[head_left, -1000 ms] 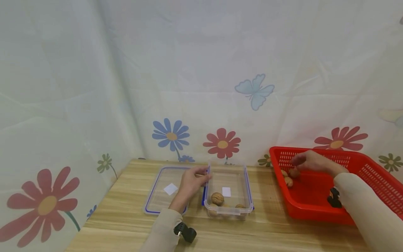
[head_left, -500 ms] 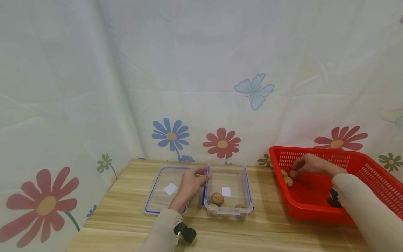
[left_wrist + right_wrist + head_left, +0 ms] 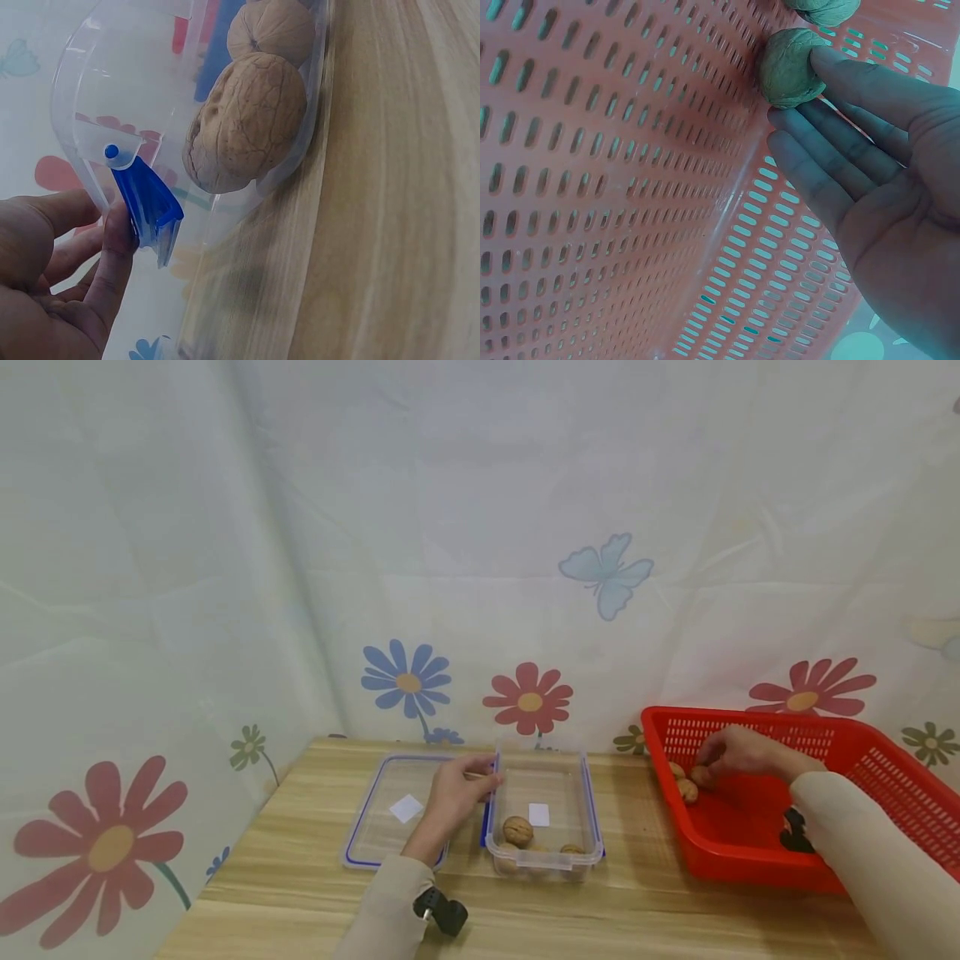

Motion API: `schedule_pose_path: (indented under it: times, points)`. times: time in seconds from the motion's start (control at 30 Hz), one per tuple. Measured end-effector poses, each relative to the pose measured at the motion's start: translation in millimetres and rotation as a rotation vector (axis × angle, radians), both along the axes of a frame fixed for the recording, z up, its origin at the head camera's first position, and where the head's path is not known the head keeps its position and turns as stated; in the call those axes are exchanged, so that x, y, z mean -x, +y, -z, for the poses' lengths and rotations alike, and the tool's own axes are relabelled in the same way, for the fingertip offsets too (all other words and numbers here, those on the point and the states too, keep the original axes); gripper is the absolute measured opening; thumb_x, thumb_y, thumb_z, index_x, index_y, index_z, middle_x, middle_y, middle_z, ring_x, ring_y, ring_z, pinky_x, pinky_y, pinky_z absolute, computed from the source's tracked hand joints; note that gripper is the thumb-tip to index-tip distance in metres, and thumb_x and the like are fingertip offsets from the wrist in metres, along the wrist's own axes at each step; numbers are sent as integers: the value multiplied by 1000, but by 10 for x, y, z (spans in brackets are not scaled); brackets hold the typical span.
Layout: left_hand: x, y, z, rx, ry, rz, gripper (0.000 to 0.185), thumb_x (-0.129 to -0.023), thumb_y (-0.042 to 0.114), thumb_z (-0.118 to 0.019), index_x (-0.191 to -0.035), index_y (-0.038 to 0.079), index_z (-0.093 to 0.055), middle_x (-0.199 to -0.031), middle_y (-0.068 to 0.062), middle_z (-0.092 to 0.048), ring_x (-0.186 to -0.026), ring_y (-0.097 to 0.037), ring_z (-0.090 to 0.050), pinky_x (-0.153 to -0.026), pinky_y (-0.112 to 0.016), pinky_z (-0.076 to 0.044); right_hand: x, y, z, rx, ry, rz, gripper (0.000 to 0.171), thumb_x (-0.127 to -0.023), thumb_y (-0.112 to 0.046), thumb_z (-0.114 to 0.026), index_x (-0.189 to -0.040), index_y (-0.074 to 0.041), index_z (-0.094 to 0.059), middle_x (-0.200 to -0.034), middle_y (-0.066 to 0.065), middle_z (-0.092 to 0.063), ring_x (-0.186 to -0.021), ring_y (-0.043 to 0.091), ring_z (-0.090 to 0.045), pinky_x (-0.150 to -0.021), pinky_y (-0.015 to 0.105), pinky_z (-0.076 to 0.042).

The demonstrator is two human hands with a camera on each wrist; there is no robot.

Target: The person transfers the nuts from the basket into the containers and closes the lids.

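Note:
A clear plastic food box point(image 3: 547, 862) with blue clips stands on the table, several walnuts point(image 3: 517, 832) lying at its near end. At its left wall, my left hand point(image 3: 452, 795) pinches the rim between thumb and fingers, beside a blue clip point(image 3: 146, 196) in the left wrist view. Inside a red basket point(image 3: 750, 864) on the right, my right hand point(image 3: 738, 752) holds a walnut point(image 3: 786, 69) between thumb and fingertips. More walnuts point(image 3: 686, 790) lie close by against the basket's left wall.
Left of the box lies its clear lid point(image 3: 393, 777) with a blue seal and a white label point(image 3: 407, 808). The wooden table point(image 3: 300, 827) meets a flowered curtain point(image 3: 450, 568) at the back. Black wrist cameras sit on both sleeves.
My right hand has lowered slightly in the basket and its fingers have closed on a walnut. My left hand and the box have stayed in place.

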State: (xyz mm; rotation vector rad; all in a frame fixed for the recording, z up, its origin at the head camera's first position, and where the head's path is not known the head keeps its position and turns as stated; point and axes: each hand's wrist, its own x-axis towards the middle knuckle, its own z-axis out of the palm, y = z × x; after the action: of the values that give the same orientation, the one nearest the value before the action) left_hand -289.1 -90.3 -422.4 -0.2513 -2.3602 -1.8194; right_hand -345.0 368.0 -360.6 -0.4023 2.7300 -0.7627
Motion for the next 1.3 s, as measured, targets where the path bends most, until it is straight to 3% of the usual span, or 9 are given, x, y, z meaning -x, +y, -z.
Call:
schedule_pose_path:
  times: [0.47, 0.73, 1.1, 1.3]
  points:
    - [24, -10, 5, 3, 18, -1, 34, -95, 0, -78, -127, -8, -72, -103, -18, -72, -86, -26, -76, -73, -32, -67, -5, 9, -40, -22, 9, -3, 33, -91, -21, -86, -116, -2, -77, -109, 8, -73, -94, 26, -65, -99, 62, -57]
    - [17, -6, 6, 23, 10, -3, 35, -96, 2, -78, -129, -7, -71, -105, -18, -72, -87, -26, -76, -74, -33, -67, -49, -13, -110, -25, 61, 16, 35, -91, -25, -87, -118, -5, -76, -112, 7, -73, -99, 26, -63, -98, 62, -58]
    - [11, -4, 9, 22, 7, -3, 35, -96, 2, -77, -129, -7, -71, -105, -18, -72, -87, -26, -76, -74, -32, -67, -163, -135, -356, 48, 152, 24, 49, -93, -29, -85, -130, 0, -70, -119, 14, -72, -103, 29, -65, -95, 58, -61]
    - [1, -5, -1, 24, 6, -2, 35, -96, 2, -77, -129, -7, -71, -106, -18, -72, -88, -27, -76, -74, -32, -67, -259, -257, -524, 58, 221, 14, 49, -93, -33, -85, -129, -3, -71, -119, 12, -74, -101, 29, -67, -94, 54, -62]
